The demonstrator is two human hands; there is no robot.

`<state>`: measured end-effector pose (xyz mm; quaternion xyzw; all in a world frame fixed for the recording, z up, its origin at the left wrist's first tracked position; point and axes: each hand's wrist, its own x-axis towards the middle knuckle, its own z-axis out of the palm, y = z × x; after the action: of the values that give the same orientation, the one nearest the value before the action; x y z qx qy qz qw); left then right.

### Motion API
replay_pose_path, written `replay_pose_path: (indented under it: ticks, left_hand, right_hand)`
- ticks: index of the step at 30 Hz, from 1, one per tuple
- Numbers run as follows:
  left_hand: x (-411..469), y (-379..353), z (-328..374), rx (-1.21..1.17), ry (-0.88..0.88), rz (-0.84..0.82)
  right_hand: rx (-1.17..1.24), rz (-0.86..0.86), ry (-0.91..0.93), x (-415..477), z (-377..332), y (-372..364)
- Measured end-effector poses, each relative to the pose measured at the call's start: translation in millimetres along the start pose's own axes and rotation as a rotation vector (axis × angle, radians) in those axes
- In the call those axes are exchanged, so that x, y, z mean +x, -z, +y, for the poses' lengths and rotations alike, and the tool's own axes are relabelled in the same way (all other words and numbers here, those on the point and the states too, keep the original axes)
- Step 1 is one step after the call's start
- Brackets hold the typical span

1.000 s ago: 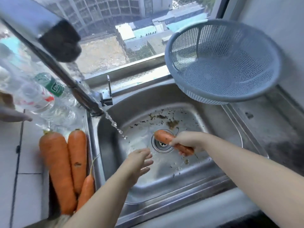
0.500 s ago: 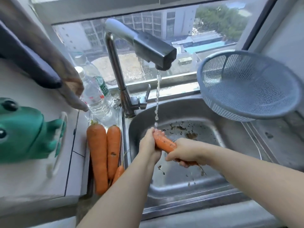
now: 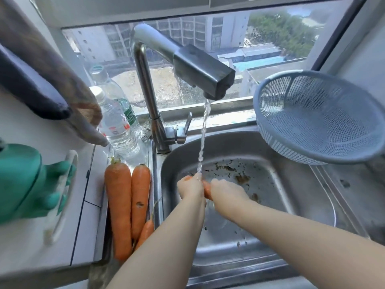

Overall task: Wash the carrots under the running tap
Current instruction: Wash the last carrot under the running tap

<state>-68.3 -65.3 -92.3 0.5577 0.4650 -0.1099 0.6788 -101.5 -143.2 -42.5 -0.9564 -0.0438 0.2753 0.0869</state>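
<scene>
While the tap (image 3: 200, 67) is pouring onto the carrot (image 3: 207, 189) above the sink (image 3: 277, 207), I am scrubbing it, the grip of left hand (image 3: 190, 188) and right hand (image 3: 226, 193) wrapping it; turning it likely follows.

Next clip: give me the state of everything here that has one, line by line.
Tap: on, water running.
Carrot in hands: under the stream.
Left hand: grips that carrot.
Right hand: grips that carrot.
Three spare carrots: lying side by side, untouched.
Colander: empty, tilted.
Sink: wet, flecked with dirt.
Bottles: upright, capped.
</scene>
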Motion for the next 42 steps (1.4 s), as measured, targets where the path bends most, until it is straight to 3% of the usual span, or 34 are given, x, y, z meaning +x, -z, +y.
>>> replay_pose_path:
  ticks: [3, 8, 9, 12, 14, 17, 20, 25, 27, 32, 36, 38, 40, 42]
  left_hand:
    - [6.6, 3.1, -7.4, 0.036, 0.034, 0.072]
    - [14.9, 18.7, -11.4, -0.141, 0.211, 0.02]
    - [18.1, 20.3, -11.0, -0.188, 0.234, -0.014]
    - [24.4, 19.8, -6.2, -0.335, 0.307, -0.164]
    - [22.1, 20.7, -2.2, -0.457, 0.358, -0.288]
    - [14.3, 22.9, -0.5, -0.58, 0.392, -0.43]
    - [12.5, 17.9, 0.3, -0.471, 0.393, -0.399]
    - [17.5, 6.8, 2.6, -0.239, 0.241, -0.188]
    - [19.3, 8.7, -3.2, -0.066, 0.107, -0.114]
    - [21.5, 30.1, -9.1, 0.522, -0.311, -0.106]
    - [0.5, 47.6, -5.8, 0.921, -0.502, -0.325]
    - [-9.5, 52.7, -7.4, 0.931, -0.489, -0.464]
    - [-13.7, 55.6, -11.8, 0.794, -0.391, -0.587]
    - [-14.4, 57.2, -14.0, 0.685, -0.287, -0.623]
  right_hand:
    - [-0.154, 0.023, 0.074, 0.3, -6.4, -4.2]
    - [-0.064, -0.229, 0.127, 5.9, -11.4, 5.2]
    - [0.035, -0.293, 0.101, 8.5, -9.6, 6.9]
    - [0.785, -0.547, -0.19, 11.7, -0.7, 5.0]
    - [1.161, -0.734, -0.295, 12.8, 8.3, 1.0]
    - [1.421, -0.842, -0.334, 13.3, 15.2, 0.4]
    - [1.18, -0.725, -0.322, 12.6, 15.1, 2.4]
    - [0.25, -0.219, -0.109, 17.8, 2.4, -3.2]
    - [0.03, -0.104, -0.029, 17.0, -1.3, -5.3]
    - [-0.169, 0.002, 0.155, 22.2, 12.2, 8.8]
    - [-0.271, -0.085, 0.25, 31.2, 31.0, 33.6]
    - [-0.344, -0.046, 0.284, 35.9, 34.5, 38.6]
    - [-0.386, 0.028, 0.311, 40.4, 34.4, 40.0]
    - [-0.386, 0.121, 0.332, 45.2, 34.3, 36.2]
